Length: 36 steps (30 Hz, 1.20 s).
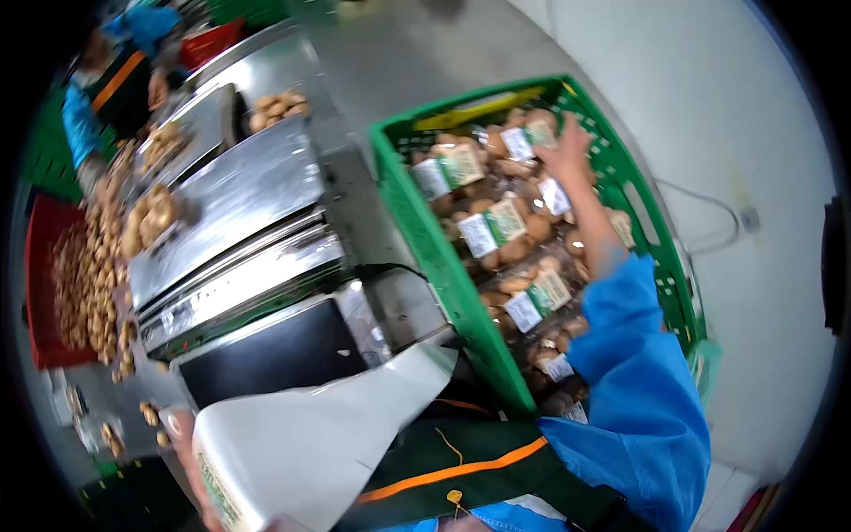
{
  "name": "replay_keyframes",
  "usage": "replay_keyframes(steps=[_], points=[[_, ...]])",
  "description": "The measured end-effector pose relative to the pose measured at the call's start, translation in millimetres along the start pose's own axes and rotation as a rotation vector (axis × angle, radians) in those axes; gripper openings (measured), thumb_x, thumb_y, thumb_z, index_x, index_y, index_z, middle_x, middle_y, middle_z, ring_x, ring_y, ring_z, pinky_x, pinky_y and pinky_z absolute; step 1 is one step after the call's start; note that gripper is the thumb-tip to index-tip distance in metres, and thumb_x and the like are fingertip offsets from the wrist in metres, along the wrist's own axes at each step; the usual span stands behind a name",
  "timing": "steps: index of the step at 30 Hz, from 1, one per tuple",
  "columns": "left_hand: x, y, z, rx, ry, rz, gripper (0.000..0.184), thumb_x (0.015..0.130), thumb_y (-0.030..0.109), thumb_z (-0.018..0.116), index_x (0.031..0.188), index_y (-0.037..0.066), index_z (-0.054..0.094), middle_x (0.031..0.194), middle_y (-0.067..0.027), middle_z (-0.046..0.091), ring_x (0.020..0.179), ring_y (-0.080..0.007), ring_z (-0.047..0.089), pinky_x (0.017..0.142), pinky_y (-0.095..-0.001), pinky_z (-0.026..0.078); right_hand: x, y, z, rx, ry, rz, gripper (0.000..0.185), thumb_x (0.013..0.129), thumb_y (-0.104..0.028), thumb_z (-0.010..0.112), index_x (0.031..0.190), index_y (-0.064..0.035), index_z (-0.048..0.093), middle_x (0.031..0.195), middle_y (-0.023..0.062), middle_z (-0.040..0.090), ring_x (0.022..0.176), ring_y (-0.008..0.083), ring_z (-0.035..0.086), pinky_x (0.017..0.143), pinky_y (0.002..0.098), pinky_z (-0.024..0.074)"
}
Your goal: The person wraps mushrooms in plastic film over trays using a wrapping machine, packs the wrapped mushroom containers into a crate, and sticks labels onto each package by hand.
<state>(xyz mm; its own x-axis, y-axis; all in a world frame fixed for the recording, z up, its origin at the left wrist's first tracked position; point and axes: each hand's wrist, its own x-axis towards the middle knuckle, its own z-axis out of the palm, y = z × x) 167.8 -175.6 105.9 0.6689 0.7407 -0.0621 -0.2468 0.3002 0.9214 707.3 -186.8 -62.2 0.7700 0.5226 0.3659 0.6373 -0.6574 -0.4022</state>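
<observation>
A green crate (461,301) holds several clear-wrapped packs of brown mushrooms (496,232) with white and green labels. My right hand (567,151) reaches into the crate's far end, fingers apart, over a pack there; its fingertips are partly blurred. At the lower left, my left hand (188,465) is wrapped round the edge of a large white roll or sheet (284,452) with green print on its side. Part of that hand is hidden behind the white material, which stretches up toward the crate.
A metal wrapping machine (239,213) with a dark panel (275,350) stands left of the crate. Beyond it are a red crate (37,284), loose mushrooms (97,275), a tray of mushrooms (149,220) and a co-worker's blue sleeve (81,124). A white wall (709,115) is at right.
</observation>
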Motion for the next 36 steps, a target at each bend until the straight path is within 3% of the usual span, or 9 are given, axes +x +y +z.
replay_keyframes(steps=[5,6,9,11,18,23,29,33,36], points=[[-85,1,-63,-0.109,0.525,0.536,0.087,0.065,-0.003,0.059,0.137,0.002,0.012,0.128,-0.01,0.039,0.07,-0.0107,0.042,0.05,-0.0194,0.033,-6,-8,-10,-0.336,-0.262,-0.322,0.041,0.072,-0.036,0.062,0.101,-0.0057,0.06,0.097,0.0173,0.058,0.093,0.0327,0.053,0.08,0.0378,0.0435],[-110,-16,-93,-0.142,0.541,0.54,0.079,0.072,-0.001,0.056,0.138,0.007,0.012,0.139,-0.0038,0.023,0.077,-0.0103,0.039,0.054,-0.0173,0.032,11,-1,-11,-0.24,-0.298,-0.288,0.041,0.073,-0.034,0.062,0.102,-0.0055,0.059,0.1,0.0175,0.058,0.093,0.0322,0.054,0.08,0.0362,0.0438],[-178,-56,-157,-0.516,1.244,0.673,0.051,0.086,0.009,0.049,0.132,0.002,0.028,0.124,-0.0082,0.045,0.086,-0.0123,0.052,0.072,-0.0203,0.043,26,-66,-45,0.126,-0.371,-0.359,0.035,0.079,-0.023,0.058,0.105,0.0006,0.057,0.101,0.014,0.06,0.089,0.0223,0.058,0.08,0.0302,0.0443],[-217,-76,-188,-0.115,1.337,0.522,0.04,0.088,0.012,0.049,0.125,0.002,0.038,0.112,-0.0085,0.054,0.097,-0.0141,0.052,0.081,-0.0232,0.043,24,-125,-63,0.363,-0.515,-0.385,0.029,0.083,-0.017,0.056,0.107,-0.0009,0.057,0.097,0.0058,0.059,0.089,0.0137,0.054,0.08,0.0259,0.0423],[-259,-143,-300,0.339,1.417,0.083,0.013,0.083,0.013,0.059,0.084,0.0,0.057,0.074,0.0018,0.056,0.066,-0.0034,0.047,0.057,-0.0184,0.039,-103,-376,-63,0.553,-0.987,-0.659,0.032,0.086,-0.019,0.054,0.111,0.0005,0.052,0.102,0.0046,0.056,0.095,0.0109,0.05,0.085,0.0242,0.0379],[-236,-176,-367,0.277,1.381,-0.09,0.032,0.078,0.018,0.067,0.055,0.002,0.05,0.055,0.0052,0.046,0.053,-0.0011,0.037,0.044,-0.0204,0.032,-124,-483,24,0.387,-0.991,-0.821,0.032,0.086,-0.016,0.053,0.112,0.0034,0.05,0.102,0.0065,0.056,0.096,0.0109,0.05,0.084,0.0236,0.0385],[-231,-190,-412,0.49,1.106,-0.297,0.035,0.082,0.031,0.059,0.073,-0.002,0.062,0.061,-0.0011,0.056,0.059,-0.0066,0.047,0.053,-0.0257,0.04,-123,-526,107,0.265,-0.431,-0.737,0.044,0.084,-0.027,0.054,0.114,0.0042,0.048,0.105,0.0118,0.055,0.097,0.0174,0.052,0.084,0.0268,0.0406],[-236,-207,-420,0.218,1.135,-0.405,0.039,0.082,0.028,0.059,0.105,-0.003,0.052,0.083,-0.0043,0.054,0.075,-0.0111,0.049,0.069,-0.0242,0.042,-130,-537,118,0.347,-0.79,-0.099,0.035,0.078,-0.031,0.052,0.109,-0.0133,0.052,0.09,0.0046,0.055,0.078,0.0184,0.051,0.067,0.037,0.0431],[-216,-165,-414,0.567,1.459,0.0,0.034,0.084,0.015,0.056,0.109,-0.005,0.048,0.099,-0.0096,0.052,0.084,-0.0137,0.05,0.075,-0.026,0.042,-126,-541,137,0.553,-0.961,0.091,0.025,0.082,-0.022,0.048,0.104,-0.0124,0.056,0.094,0.0012,0.059,0.073,0.0129,0.058,0.057,0.0281,0.0482]])
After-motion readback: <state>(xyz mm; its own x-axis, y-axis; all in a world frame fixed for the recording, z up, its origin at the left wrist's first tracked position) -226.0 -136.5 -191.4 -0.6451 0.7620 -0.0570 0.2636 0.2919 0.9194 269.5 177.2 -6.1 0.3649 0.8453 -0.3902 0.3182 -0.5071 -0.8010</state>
